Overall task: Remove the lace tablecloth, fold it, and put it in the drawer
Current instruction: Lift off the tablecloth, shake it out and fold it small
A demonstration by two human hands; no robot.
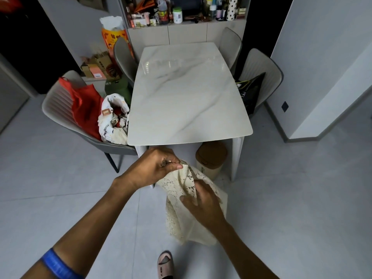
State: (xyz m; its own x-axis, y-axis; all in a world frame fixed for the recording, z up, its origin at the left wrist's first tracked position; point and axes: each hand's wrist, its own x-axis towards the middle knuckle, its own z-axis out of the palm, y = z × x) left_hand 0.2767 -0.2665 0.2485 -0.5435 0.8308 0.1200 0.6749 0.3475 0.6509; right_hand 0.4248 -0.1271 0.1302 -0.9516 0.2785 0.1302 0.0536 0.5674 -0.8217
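The cream lace tablecloth hangs bunched in front of me, off the white marble table, whose top is bare. My left hand pinches the cloth's upper edge just below the table's near edge. My right hand grips a fold of the lace lower down and to the right. The rest of the cloth drapes down toward the floor. No drawer is identifiable in view.
Grey chairs stand around the table; the left one holds a red bag and a white bag. A bin with a brown lid sits under the table. A cluttered cabinet stands behind. My slippered foot is below.
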